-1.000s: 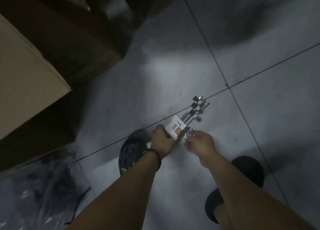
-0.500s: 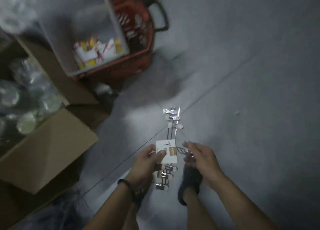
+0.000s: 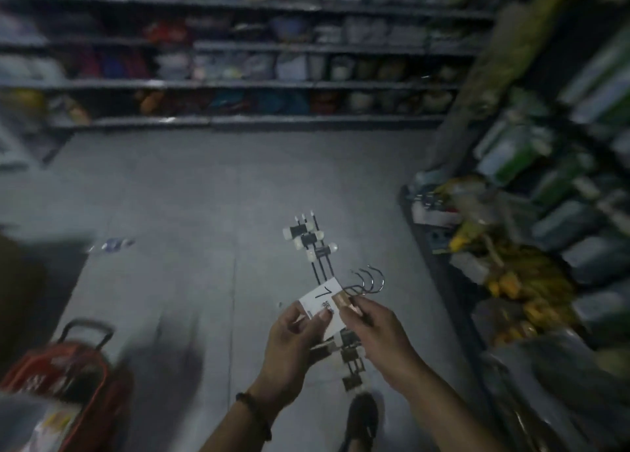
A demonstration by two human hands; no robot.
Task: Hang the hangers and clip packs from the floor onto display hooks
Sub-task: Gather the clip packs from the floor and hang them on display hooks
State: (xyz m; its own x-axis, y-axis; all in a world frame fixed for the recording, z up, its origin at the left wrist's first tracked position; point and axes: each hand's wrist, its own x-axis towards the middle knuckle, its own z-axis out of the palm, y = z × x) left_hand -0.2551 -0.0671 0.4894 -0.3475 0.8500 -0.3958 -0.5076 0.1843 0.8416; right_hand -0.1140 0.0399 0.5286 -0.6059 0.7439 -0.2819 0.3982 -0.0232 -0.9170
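Left hand (image 3: 293, 339) pinches the white card (image 3: 317, 296) on the hanger pack (image 3: 308, 238), fingers curled. Right hand (image 3: 378, 329) is clamped on the pack just below its wire hooks (image 3: 371, 279). Pack held mid-air over grey floor (image 3: 204, 195). Red basket (image 3: 85, 376) lower left, shelves (image 3: 238, 83) beyond.

We see both arms bare for as far as the frame shows them, up to the left hand (image 3: 293, 339) and the right hand (image 3: 375, 329). Around the left wrist we make out a narrow dark bracelet (image 3: 254, 414), seemingly strung from small round beads, a few with a reddish-brown tint. Lower down we find one dark shoe (image 3: 361, 421) with a rounded toe and a thin pale mark on its side; blur hides its finer detail from us.
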